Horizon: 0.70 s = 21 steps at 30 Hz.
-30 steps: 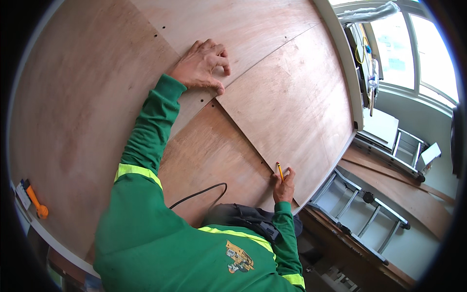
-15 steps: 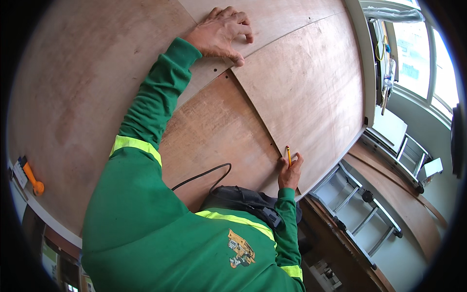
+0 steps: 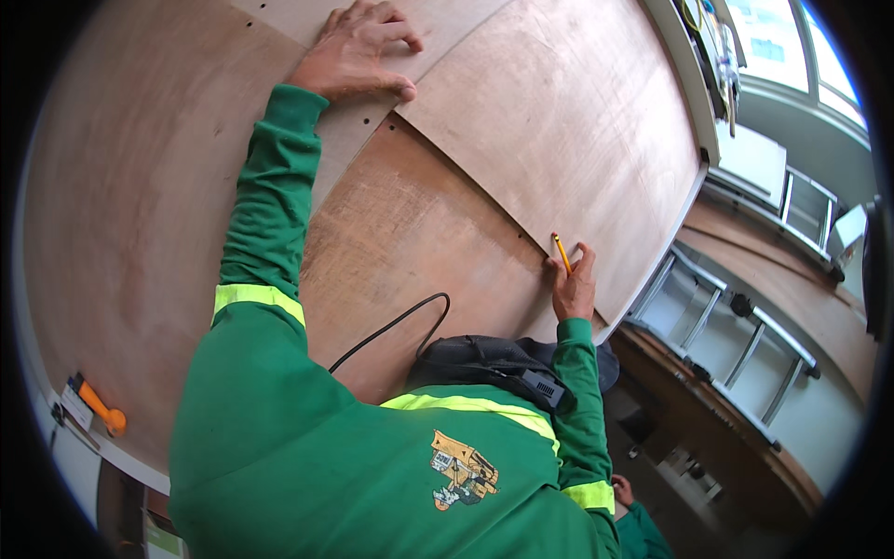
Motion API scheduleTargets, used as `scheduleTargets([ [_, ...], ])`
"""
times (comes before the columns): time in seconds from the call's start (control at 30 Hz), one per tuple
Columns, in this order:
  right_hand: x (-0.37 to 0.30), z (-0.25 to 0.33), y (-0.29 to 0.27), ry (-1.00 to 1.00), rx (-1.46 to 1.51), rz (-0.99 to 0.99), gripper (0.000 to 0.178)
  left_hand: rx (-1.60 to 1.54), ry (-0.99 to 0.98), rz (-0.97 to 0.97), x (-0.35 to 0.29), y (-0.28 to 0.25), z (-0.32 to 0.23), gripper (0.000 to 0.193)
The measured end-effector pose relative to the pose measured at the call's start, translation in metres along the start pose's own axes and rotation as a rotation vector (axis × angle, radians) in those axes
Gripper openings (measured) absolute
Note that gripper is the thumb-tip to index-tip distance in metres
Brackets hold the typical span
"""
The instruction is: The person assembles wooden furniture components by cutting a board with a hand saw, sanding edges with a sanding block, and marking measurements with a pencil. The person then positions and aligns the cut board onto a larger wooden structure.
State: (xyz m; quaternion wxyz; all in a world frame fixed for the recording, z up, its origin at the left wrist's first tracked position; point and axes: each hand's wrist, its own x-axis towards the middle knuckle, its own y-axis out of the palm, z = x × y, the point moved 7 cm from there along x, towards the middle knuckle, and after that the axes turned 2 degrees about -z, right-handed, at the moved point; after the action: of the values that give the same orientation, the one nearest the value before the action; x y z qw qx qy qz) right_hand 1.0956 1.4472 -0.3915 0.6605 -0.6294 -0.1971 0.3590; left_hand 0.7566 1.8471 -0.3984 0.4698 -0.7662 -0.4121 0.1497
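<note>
My left hand (image 3: 358, 56) presses on a pale plywood sheet with its fingers spread and slightly bent. Its thumb rests by the upper corner of a separate plywood panel (image 3: 559, 112). Along that panel's lower edge, my right hand (image 3: 575, 287) is closed around a yellow pencil (image 3: 562, 252), whose upper end sticks up past the fingers. A browner plywood surface (image 3: 419, 224) lies between my arms, below the panel's edge. Small dark holes show near the panel's corner.
A black cable (image 3: 391, 323) loops by a dark bag (image 3: 484, 361) at my waist. An orange-handled tool (image 3: 102, 410) lies at the left edge. Ladders (image 3: 745, 349) stand at the right, below a window. Another person's hand (image 3: 622, 489) shows at lower right.
The whole view has shifted and turned a little. Both hands stay about where they were on the plywood, the right still with the pencil. Another person's hand and green sleeve have come into view.
</note>
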Motion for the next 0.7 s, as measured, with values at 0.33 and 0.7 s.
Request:
scheduleTargets([
  [0.33, -0.004, 0.01, -0.004, 0.111, 0.006, 0.055, 0.062, 0.062, 0.068, 0.026, 0.007, 0.006, 0.004, 0.066],
  [0.7, -0.006, -0.002, -0.008, 0.06, -0.069, 0.013, 0.068, -0.013, 0.06, 0.236, -0.007, 0.013, -0.007, 0.1],
])
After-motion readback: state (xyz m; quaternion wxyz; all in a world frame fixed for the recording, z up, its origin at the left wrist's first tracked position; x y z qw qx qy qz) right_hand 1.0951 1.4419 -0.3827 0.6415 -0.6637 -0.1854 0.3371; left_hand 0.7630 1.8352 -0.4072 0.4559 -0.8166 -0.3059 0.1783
